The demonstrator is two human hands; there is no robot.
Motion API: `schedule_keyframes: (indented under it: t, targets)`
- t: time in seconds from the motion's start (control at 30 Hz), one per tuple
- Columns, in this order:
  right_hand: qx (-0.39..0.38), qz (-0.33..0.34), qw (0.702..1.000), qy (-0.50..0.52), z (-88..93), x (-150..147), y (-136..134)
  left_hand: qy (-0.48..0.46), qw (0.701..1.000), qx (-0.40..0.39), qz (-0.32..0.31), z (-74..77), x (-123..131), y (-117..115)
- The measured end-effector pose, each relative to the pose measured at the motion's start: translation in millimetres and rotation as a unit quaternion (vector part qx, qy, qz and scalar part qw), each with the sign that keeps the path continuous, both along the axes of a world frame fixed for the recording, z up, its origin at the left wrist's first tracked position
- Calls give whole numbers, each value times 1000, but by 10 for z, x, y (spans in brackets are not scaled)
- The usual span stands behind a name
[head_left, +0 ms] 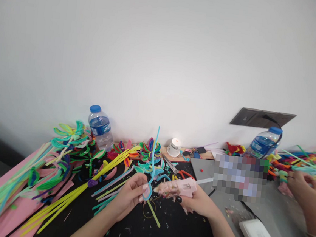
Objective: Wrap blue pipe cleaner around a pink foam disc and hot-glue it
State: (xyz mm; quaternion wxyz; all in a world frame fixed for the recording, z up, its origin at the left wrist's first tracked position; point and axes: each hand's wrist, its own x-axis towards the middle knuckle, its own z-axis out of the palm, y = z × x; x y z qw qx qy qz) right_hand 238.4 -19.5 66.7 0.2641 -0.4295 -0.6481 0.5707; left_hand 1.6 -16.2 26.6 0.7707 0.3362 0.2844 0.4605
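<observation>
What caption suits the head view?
Left hand holds a looped blue pipe cleaner beside a pink glue gun gripped in the right hand.

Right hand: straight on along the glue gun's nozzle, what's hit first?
Probably the looped end of the blue pipe cleaner in the left hand, with the glue gun tip leading; depth is unclear from one view.

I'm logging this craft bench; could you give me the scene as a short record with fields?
Left grip: holds bent blue pipe cleaner
Right grip: holds pink glue gun
Gun tip: near the lower loop; contact unclear
Left side: yellow pipe cleaners
Back left: blue-capped bottle
Back middle: white container
Far right: another person's hand
</observation>
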Motion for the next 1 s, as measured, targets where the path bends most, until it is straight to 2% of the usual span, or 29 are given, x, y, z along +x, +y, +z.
schedule_keyframes:
  t: [0.17, 0.53, 0.77, 1.0]
  targets:
    - [12, -9, 1000, 9, 22, -64, 2, 9, 1000, -9, -6, -8, -4, -9]
    - [87, -29, 996, -3, -75, -62, 7, -6, 1000, -6, -5, 10, 10, 1]
    - [84, -20, 996, -3, -91, -58, 16, -2, 1000, -3, -9, -11, -4, -7]
    - [85, -44, 995, 6, -94, -62, 8, 2, 1000, -7, -7, 0, -1, -15]
